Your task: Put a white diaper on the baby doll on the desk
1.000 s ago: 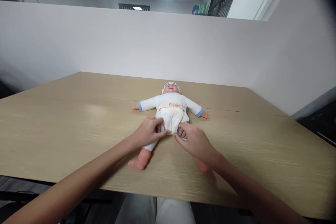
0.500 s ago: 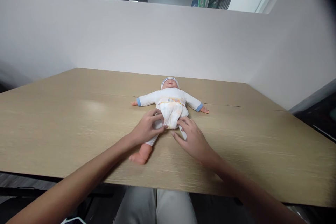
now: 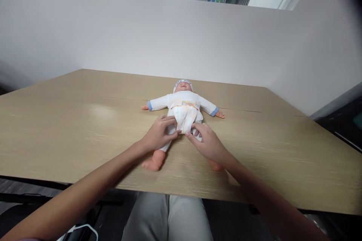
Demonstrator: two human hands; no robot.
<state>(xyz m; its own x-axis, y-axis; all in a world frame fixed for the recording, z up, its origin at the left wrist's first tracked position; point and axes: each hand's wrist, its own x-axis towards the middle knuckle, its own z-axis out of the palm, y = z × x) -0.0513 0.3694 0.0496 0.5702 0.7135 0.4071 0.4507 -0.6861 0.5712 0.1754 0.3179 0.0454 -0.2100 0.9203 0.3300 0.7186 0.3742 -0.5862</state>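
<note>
A baby doll (image 3: 169,101) in white clothes with blue cuffs lies on its back, head toward the wall and arms spread. Over its belly and crotch is a white diaper (image 3: 185,116) with a coloured print at the waist. My left hand (image 3: 160,131) pinches the diaper's lower left edge between thumb and fingers. On the opposite side, my right hand (image 3: 207,141) has its thumb and fingers closed at the lower right edge. The doll's left-side foot is bare beside my wrist; the other leg is mostly hidden behind my right hand.
The wooden table (image 3: 98,139) reaches to a white partition wall (image 3: 141,34) behind the doll. A dark object (image 3: 345,116) stands past the table's right edge. My legs (image 3: 168,218) are under the front edge, and a white cable (image 3: 87,226) shows at lower left.
My right thumb and fingers have closed in on the diaper's lower right edge. My left hand stays at its side. The view has tilted down slightly, and the doll's right-side foot now shows.
</note>
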